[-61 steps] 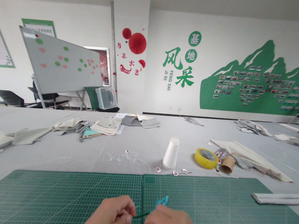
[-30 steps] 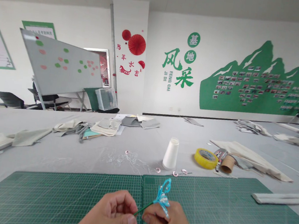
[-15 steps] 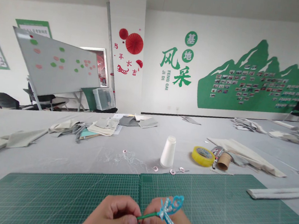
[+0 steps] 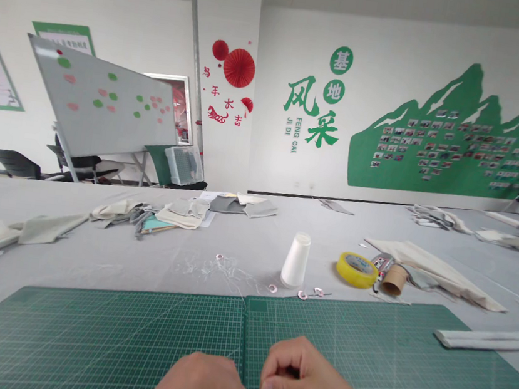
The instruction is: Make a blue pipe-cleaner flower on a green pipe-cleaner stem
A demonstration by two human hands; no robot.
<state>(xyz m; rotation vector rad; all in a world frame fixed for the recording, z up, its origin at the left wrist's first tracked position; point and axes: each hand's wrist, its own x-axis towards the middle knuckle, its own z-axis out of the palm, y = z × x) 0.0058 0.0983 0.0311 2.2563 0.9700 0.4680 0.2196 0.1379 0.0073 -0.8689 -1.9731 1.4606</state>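
Note:
Low in the view, my left hand [image 4: 205, 386] is curled, palm down, over the inner edge of the left green cutting mat [image 4: 130, 324]. A tiny bit of green shows beneath its fingertips at the bottom edge; the rest of what it holds is hidden. To its right, my right hand [image 4: 300, 379] is closed in a loose pinch above the right green mat [image 4: 391, 356]. Whether anything thin lies between its thumb and fingers cannot be made out. The two hands are a little apart. No blue butterfly shape is visible.
Beyond the mats stand a white thread cone [image 4: 295, 261], a yellow tape roll [image 4: 357, 270] and a cardboard tube [image 4: 393, 280]. Loose threads [image 4: 226, 270] and small pink-white rings [image 4: 302, 295] lie nearby. A folded fabric strip [image 4: 483, 339] crosses the right mat; cloth pieces lie farther back.
The blue butterfly and most of its green stem have gone out of sight. My left hand has turned palm down and moved lower; my right hand has drawn slightly away. The view has shifted a little.

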